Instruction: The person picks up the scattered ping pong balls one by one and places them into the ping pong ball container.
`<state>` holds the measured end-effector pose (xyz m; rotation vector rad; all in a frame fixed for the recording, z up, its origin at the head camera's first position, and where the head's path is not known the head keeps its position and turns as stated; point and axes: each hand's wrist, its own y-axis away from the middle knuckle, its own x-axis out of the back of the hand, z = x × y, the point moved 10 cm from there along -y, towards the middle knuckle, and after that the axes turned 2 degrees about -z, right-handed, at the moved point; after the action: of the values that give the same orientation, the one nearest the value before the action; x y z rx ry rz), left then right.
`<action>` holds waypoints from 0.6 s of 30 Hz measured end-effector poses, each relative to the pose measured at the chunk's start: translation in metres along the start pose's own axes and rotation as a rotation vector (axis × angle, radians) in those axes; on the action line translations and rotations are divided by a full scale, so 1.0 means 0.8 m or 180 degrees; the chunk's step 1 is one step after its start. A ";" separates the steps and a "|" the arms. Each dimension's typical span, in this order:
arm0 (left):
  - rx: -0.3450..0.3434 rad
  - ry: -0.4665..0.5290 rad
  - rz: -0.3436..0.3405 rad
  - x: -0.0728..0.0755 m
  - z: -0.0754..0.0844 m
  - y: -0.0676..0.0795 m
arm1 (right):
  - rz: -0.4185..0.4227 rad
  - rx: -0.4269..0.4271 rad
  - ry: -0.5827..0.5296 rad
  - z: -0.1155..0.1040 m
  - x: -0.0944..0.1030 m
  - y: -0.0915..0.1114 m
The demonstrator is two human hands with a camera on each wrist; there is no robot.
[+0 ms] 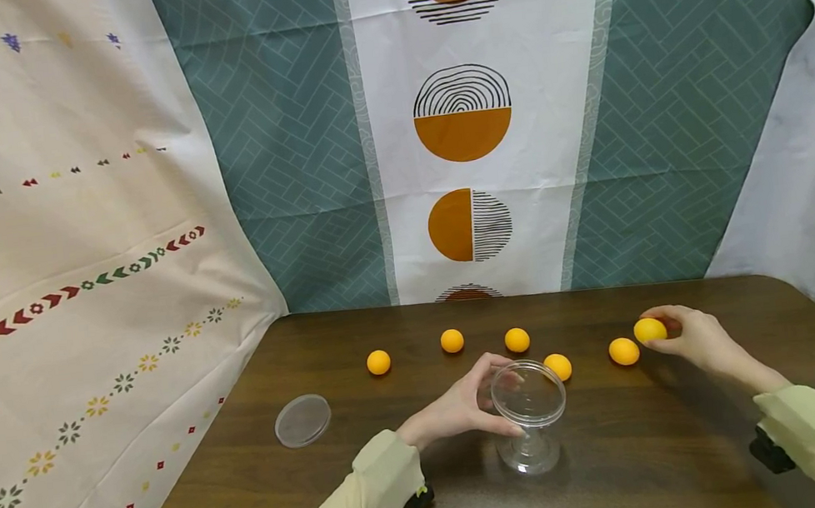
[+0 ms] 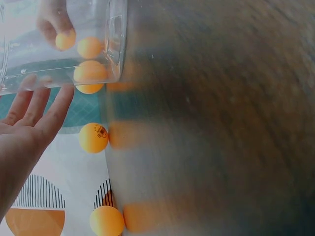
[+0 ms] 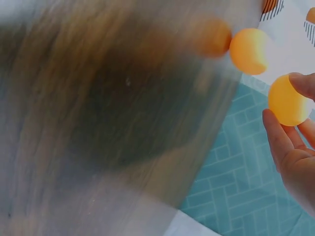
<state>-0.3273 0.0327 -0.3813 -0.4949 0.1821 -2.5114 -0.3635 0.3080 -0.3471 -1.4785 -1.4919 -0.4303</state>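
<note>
My left hand [image 1: 470, 406] curls round a clear footed jar [image 1: 530, 416] that stands open-topped on the table, thumb on the near side and fingers behind. In the left wrist view, the fingertips rest against the jar's wall [image 2: 115, 29]. Over to the right, my right hand [image 1: 700, 338] pinches an orange table tennis ball [image 1: 649, 330] between thumb and fingers, raised above the tabletop in the right wrist view. Just left of it, a second table tennis ball [image 1: 623, 352] lies on the table. Another ball [image 1: 558, 367] sits right behind the jar.
Several more orange balls lie along the back, among them one ball [image 1: 378, 363] at the left and one [image 1: 517, 340] behind the left hand. A clear round lid [image 1: 302, 421] lies flat on the left of the dark wooden table [image 1: 255, 506]. Patterned cloths [image 1: 278, 176] hang behind.
</note>
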 end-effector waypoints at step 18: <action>0.0027 0.0008 -0.0041 -0.005 0.027 0.004 | 0.0113 0.0248 -0.0060 -0.037 0.002 -0.004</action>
<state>-0.3143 0.0315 -0.3636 -0.4909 0.1696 -2.5243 -0.3552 0.2847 -0.3304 -1.4492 -1.4786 -0.3340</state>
